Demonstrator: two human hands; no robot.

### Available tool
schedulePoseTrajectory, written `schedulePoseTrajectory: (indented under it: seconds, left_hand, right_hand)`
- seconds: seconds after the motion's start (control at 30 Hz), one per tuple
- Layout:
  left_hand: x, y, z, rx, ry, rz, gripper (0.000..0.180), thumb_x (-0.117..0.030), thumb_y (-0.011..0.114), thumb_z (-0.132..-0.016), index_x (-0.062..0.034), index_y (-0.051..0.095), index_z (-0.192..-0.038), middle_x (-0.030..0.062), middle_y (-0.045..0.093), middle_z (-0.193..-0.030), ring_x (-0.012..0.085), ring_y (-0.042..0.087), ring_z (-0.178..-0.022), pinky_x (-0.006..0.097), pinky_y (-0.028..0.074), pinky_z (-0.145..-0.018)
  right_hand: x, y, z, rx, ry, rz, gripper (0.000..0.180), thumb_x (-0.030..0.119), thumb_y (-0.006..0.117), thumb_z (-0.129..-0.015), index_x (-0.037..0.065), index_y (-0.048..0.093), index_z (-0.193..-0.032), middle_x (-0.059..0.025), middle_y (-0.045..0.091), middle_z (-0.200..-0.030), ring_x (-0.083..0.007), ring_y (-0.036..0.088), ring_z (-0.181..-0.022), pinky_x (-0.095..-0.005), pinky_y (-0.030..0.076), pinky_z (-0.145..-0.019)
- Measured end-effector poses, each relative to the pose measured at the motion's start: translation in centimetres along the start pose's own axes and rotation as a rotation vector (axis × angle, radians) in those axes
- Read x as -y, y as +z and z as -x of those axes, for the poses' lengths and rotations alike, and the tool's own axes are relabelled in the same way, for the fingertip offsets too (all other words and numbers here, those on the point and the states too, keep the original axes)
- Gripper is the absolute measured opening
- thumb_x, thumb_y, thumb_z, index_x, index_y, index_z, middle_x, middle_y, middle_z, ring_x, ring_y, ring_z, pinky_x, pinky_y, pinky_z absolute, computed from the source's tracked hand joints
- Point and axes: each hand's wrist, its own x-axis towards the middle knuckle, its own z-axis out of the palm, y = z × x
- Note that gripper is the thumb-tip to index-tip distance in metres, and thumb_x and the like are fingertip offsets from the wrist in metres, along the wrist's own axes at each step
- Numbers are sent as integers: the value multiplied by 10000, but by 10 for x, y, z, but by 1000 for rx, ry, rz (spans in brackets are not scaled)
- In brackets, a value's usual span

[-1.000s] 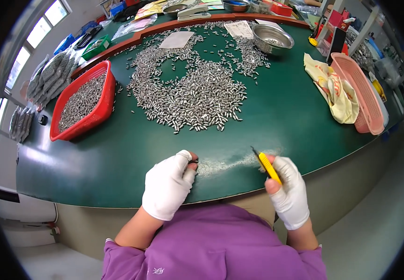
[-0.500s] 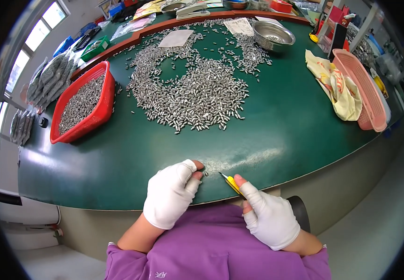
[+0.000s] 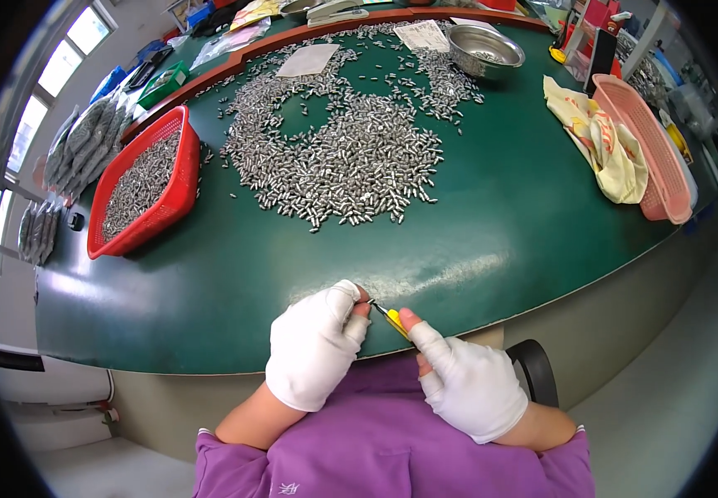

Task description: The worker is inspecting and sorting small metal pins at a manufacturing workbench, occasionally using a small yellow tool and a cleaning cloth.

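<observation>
My left hand (image 3: pixel 312 349), in a white glove with bare fingertips, is closed in a pinch on a small metal piece (image 3: pixel 371 301) near the table's front edge. My right hand (image 3: pixel 473 386), gloved the same way, grips a slim yellow-and-black tool (image 3: pixel 395 320) with a dark pointed tip. The tip meets the metal piece at my left fingertips; whether it is a blade is too small to tell. Beyond my hands, a broad pile of small silver metal pieces (image 3: pixel 367 158) is spread on the green table (image 3: pixel 492 207).
A red plastic basket (image 3: pixel 183 170) full of small metal pieces stands at the left. A steel bowl (image 3: pixel 485 51) sits behind the pile. At the right lie a yellowish cloth bag (image 3: pixel 598 145) and a pink basket (image 3: pixel 662 187). Grey bags (image 3: pixel 93 141) are stacked far left.
My right hand has moved left, bringing the tool's tip to the metal piece. My left hand has shifted slightly right, still pinching it.
</observation>
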Motion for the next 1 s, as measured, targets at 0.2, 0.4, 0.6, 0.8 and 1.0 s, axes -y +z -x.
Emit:
schedulePoseTrajectory:
  seconds: [0.2,0.4,0.6,0.8,1.0]
  left_hand:
    - [1,0,-1,28,18,-4,79,-116,677,-818,-107,620,-873,97,649,-754,309,642,-703,395,509,-627]
    - [-2,1,-4,21,38,37,73,-47,693,-799,-50,624,-823,104,598,-681,251,594,-608,333,484,-585]
    - [-4,5,-4,8,57,-11,102,-49,693,-788,-45,590,-789,112,590,-668,272,587,-593,345,478,-570]
    - [-3,4,-4,23,53,-13,106,-58,693,-790,-51,587,-788,115,591,-670,292,587,-600,357,476,-572]
    - [-5,0,-7,61,76,-22,108,-55,684,-801,-51,578,-785,122,605,-688,312,602,-632,370,481,-581]
  right_hand:
    - [-4,4,4,-22,9,-22,634,117,626,-856,186,443,-1459,-88,628,-742,-297,609,-568,-417,508,-518]
    - [0,6,4,-27,11,39,655,116,646,-840,198,449,-1460,-73,608,-728,-275,597,-551,-396,502,-503]
    - [2,5,4,-8,26,65,667,124,653,-835,219,449,-1463,-63,588,-706,-263,589,-540,-394,497,-489]
    - [-2,3,-1,11,-3,45,656,127,646,-842,207,447,-1462,-67,587,-678,-268,588,-534,-397,494,-486]
    - [-4,-16,-10,122,-55,-2,636,195,602,-870,145,419,-1477,-92,583,-676,-271,611,-546,-411,523,-498]
